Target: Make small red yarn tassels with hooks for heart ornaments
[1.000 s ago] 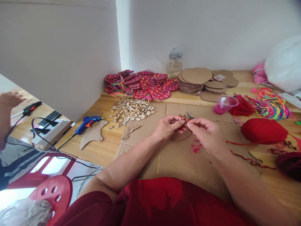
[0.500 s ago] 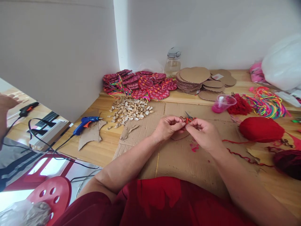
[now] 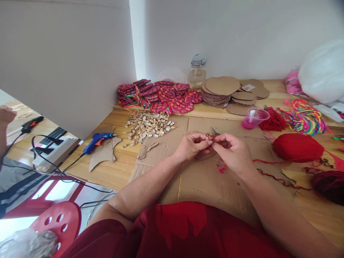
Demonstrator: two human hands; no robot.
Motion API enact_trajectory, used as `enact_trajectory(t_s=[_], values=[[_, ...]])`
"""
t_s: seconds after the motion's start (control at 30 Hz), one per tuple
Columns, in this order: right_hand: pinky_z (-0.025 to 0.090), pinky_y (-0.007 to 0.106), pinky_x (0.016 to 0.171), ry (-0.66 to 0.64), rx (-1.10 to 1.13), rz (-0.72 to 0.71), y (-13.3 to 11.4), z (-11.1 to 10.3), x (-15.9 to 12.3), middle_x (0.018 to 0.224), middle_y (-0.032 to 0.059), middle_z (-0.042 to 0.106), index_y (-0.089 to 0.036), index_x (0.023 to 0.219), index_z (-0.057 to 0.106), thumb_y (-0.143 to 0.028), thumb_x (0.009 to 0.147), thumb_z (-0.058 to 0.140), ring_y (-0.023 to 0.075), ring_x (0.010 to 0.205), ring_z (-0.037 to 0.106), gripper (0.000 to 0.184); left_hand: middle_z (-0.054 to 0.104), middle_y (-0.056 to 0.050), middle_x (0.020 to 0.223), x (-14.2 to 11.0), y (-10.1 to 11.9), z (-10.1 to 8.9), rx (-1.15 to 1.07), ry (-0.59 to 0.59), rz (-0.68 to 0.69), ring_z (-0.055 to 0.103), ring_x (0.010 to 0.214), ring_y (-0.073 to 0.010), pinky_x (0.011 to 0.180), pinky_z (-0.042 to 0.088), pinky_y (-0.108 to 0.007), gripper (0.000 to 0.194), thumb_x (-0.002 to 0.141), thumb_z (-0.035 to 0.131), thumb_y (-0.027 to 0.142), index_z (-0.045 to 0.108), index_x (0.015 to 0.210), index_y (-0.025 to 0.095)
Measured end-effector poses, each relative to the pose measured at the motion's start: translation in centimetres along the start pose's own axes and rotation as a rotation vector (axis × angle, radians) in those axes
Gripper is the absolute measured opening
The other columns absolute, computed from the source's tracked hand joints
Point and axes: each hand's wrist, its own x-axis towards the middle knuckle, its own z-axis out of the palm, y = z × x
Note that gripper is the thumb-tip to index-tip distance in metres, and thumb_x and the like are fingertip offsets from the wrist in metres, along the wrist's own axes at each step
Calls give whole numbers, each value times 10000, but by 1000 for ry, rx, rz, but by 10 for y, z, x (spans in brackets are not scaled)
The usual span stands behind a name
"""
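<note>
My left hand and my right hand meet over the cardboard sheet in the middle of the wooden table. Both pinch a small dark red yarn piece between their fingertips, fingers closed. Small scissors lie just behind the hands. A cardboard disc lies under them. A red yarn strand runs from near my right hand to the red yarn ball.
Peanut shells, a blue glue gun with cord, finished red woven discs, stacked cardboard discs, a jar, a pink cup, bright cords, a dark yarn ball. Another person's hand at far left; a red stool.
My hands stay together on the yarn piece, fingers shifting slightly. The other person's hand at far left has lowered and curled.
</note>
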Motion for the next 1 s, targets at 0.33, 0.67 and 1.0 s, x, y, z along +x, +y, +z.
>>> enact_trajectory(t_s=[0.33,0.67,1.0], values=[[474,278,565,3,-57,-58,-2,5,-5,724,30,679,-200,811,605,-253,797,614,154,596,618,56,674,-11,782,-1,1,3,-76,49,-36,632,677,-92,615,529,-213,429,571,858,412,652,807,120],[544,371,753,133,-487,-427,1,5,-9,873,85,749,-207,934,691,-202,864,573,235,771,701,138,686,-9,775,2,-2,-2,-197,117,-82,676,683,-107,609,545,-205,348,630,847,321,640,827,123],[551,347,765,86,-317,-487,0,3,-5,986,63,734,-226,1003,708,-157,896,534,212,871,692,216,671,-2,790,4,3,-4,-284,131,-103,699,704,-134,599,550,-220,212,726,780,226,625,830,125]])
